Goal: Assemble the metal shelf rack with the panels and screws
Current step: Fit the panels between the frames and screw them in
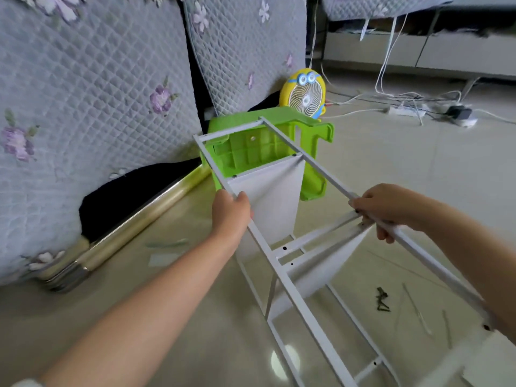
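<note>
Left hand [230,210] curled round the left rail of the white metal shelf rack frame [290,289], which is held tilted above the pale tiled floor [391,163], far end at an overturned green plastic stool [251,152]. Flat white panel [268,202] sits between the rails, right hand [382,210] grips the right rail. Small dark screws [382,300] lie on the floor, right of the frame
</note>
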Demonstrator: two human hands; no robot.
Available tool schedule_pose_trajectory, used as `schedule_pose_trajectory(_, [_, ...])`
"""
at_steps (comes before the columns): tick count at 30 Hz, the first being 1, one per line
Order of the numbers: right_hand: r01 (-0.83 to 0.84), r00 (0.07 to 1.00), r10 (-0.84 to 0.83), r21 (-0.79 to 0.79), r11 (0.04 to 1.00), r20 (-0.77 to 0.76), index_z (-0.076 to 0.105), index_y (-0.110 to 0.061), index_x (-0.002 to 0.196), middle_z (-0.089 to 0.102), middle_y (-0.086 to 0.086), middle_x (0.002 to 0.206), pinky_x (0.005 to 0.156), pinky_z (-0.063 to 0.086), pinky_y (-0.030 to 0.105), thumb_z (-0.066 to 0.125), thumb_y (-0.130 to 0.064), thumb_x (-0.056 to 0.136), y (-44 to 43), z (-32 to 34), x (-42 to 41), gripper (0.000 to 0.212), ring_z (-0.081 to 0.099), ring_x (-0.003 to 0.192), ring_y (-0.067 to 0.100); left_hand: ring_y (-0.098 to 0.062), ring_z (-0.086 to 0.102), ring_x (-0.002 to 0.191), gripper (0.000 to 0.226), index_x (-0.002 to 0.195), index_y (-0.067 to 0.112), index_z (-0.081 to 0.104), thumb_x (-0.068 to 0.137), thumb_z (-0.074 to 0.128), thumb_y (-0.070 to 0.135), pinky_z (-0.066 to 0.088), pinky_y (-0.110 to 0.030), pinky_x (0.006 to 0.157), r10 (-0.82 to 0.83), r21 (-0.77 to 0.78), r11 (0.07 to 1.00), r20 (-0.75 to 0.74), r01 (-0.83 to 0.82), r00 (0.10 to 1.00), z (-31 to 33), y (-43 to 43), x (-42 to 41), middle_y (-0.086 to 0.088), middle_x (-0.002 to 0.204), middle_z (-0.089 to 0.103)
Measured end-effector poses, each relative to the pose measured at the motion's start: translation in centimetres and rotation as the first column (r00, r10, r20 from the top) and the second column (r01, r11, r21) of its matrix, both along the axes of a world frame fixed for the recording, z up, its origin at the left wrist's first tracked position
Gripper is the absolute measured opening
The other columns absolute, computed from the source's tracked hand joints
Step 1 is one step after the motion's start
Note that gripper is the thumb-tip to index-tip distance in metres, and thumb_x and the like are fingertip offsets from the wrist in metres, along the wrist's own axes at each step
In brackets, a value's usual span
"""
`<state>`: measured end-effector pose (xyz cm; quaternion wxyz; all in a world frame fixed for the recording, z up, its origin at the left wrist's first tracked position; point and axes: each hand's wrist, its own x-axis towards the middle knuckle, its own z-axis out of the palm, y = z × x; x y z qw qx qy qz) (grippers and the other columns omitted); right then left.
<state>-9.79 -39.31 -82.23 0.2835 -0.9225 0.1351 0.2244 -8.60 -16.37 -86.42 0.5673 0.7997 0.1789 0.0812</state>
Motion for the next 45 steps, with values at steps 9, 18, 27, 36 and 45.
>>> schedule_pose_trajectory(9, [0.234, 0.961, -0.246, 0.100, 0.967, 0.126, 0.051, -0.005, 0.064, 0.053, 0.008, 0.037, 0.031, 0.038, 0.014, 0.044, -0.019, 0.092, -1.8, -1.5, 0.7, 0.033, 0.045, 0.023, 0.016, -0.029, 0.061, 0.077, 0.024, 0.100, -0.002, 0.055, 0.083, 0.058, 0.014, 0.038, -0.026, 0.059, -0.105, 0.061, 0.992, -0.105, 0.111, 0.989, -0.4, -3.5, 6.7, -0.008, 0.074, 0.053])
schedule_pose_trajectory(18, [0.206, 0.958, -0.230, 0.148, 0.967, 0.170, 0.060, 0.004, 0.089, 0.052, 0.006, 0.033, 0.039, 0.042, 0.018, 0.038, -0.014, 0.089, 0.0, -4.7, 3.4, 0.028, 0.045, 0.020, 0.011, -0.031, 0.055, 0.113, 0.070, 0.139, 0.001, 0.025, 0.081, 0.062, 0.013, 0.047, -0.034, 0.084, -0.065, 0.112, 0.990, -0.183, 0.087, 0.981, -2.1, -2.8, 10.4, -0.017, 0.131, 0.051])
schedule_pose_trajectory(27, [0.064, 0.981, -0.088, 0.139, 0.988, 0.173, 0.047, -0.010, 0.064, 0.058, 0.009, 0.074, 0.045, 0.044, 0.022, 0.037, -0.028, 0.096, -0.1, -5.6, 3.9, 0.038, 0.053, 0.040, 0.020, -0.027, 0.014, 0.140, 0.054, 0.133, 0.018, 0.045, 0.084, 0.061, 0.035, 0.019, -0.028, 0.110, -0.320, 0.623, 0.671, -0.246, 0.402, 0.915, -3.0, -2.6, 3.6, -0.008, 0.147, 0.020])
schedule_pose_trajectory(36, [0.067, 0.953, -0.080, 0.056, 0.996, 0.293, 0.048, -0.009, 0.061, 0.054, 0.009, 0.050, 0.044, 0.038, 0.019, 0.034, -0.028, 0.097, 0.1, -6.0, 2.8, 0.043, 0.043, 0.023, 0.005, -0.014, 0.047, 0.065, 0.029, 0.075, 0.025, 0.057, 0.063, 0.083, 0.028, 0.034, -0.017, 0.055, -0.443, 0.125, 0.876, -0.178, 0.467, 0.879, -2.4, -1.8, 0.8, 0.001, 0.066, 0.045])
schedule_pose_trajectory(45, [0.093, 0.938, -0.113, 0.076, 0.993, 0.328, 0.049, -0.010, 0.064, 0.057, 0.006, 0.045, 0.054, 0.040, 0.019, 0.037, -0.029, 0.095, 0.5, -5.2, 3.3, 0.039, 0.047, 0.028, 0.003, -0.018, 0.049, 0.083, 0.025, 0.072, 0.021, 0.059, 0.066, 0.081, 0.011, 0.036, -0.018, 0.064, -0.495, 0.255, 0.812, -0.177, 0.525, 0.851, -2.1, 0.1, 0.7, -0.008, 0.089, 0.055])
